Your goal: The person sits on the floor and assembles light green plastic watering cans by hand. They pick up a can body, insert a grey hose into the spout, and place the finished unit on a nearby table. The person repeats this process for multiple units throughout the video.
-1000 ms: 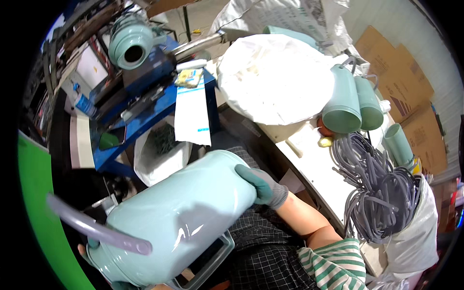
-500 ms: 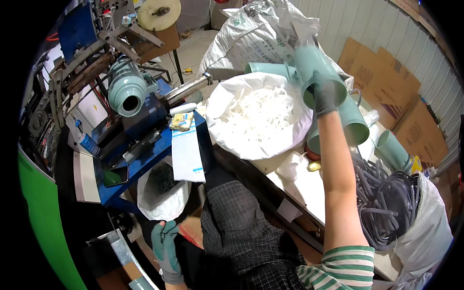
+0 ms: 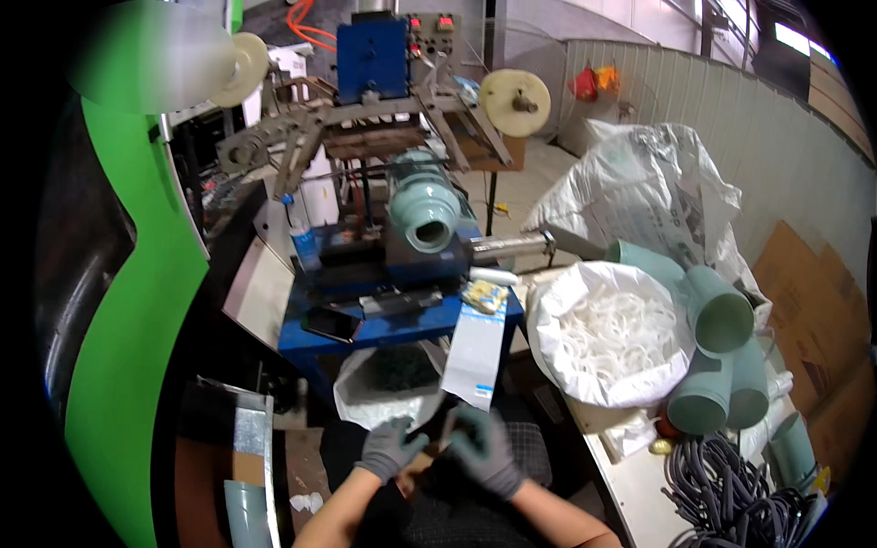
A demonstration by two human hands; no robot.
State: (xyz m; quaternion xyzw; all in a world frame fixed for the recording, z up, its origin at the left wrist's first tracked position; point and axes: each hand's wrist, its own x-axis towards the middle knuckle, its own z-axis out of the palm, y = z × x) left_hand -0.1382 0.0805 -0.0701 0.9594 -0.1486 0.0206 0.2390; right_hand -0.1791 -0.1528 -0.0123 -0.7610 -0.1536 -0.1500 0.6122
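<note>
My left hand (image 3: 391, 447) and my right hand (image 3: 481, 447), both in grey gloves, meet just above my lap, fingertips close together. A small dark thing (image 3: 427, 422) shows between them; whether either hand grips it is unclear. Right in front of them hangs a white paper strip (image 3: 475, 356) from the blue machine table (image 3: 393, 329). A pale green ribbed pipe fitting (image 3: 425, 212) sits on the machine above, its mouth facing me.
At my right, a white sack of white rings (image 3: 621, 340), pale green pipe pieces (image 3: 722, 315) and a coil of grey cable (image 3: 731, 484). A dark phone (image 3: 329, 324) lies on the blue table. A white bag with dark contents (image 3: 384, 384) stands below; a green panel (image 3: 137, 347) is left.
A second ago my right hand held a large pale green pipe on my lap, then reached up to the pipes at right. Now both hands are together low in front, without the pipe.
</note>
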